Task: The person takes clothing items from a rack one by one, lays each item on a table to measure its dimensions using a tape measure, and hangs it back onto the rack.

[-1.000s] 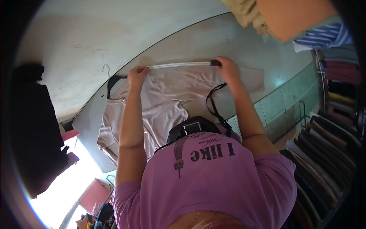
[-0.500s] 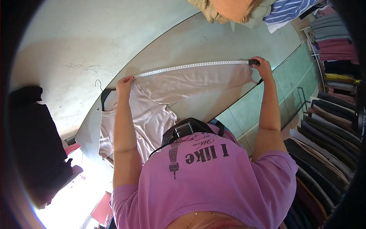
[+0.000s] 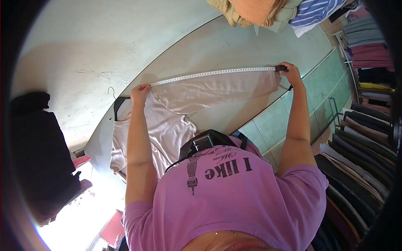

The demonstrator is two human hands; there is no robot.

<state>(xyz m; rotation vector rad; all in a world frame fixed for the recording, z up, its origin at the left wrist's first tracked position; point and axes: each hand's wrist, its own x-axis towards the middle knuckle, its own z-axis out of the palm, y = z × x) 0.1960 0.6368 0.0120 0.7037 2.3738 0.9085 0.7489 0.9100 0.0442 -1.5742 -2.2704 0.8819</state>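
Observation:
A white tape measure (image 3: 213,73) is stretched along the upper edge of a sleeve. My left hand (image 3: 140,93) pinches its end at the shoulder of a pale pink satin blouse (image 3: 167,125). Around the dark tape case at the other end, by the cuff, my right hand (image 3: 291,74) is closed. The blouse hangs on a black hanger (image 3: 119,104) with a metal hook, against a pale wall; its sleeve is spread out sideways. Part of the blouse is hidden behind my left forearm.
Folded clothes (image 3: 259,12) hang into view at the top. Dark garments (image 3: 42,163) are on the left, beside a bright opening. Along the right stand a row of hanging clothes (image 3: 360,146) and a stack of folded ones (image 3: 368,54). Green tiles (image 3: 289,108) cover the lower surface.
Both hands and the tape appear slightly further right, as does the whole scene. The tape stays stretched along the sleeve, and both hands keep their hold.

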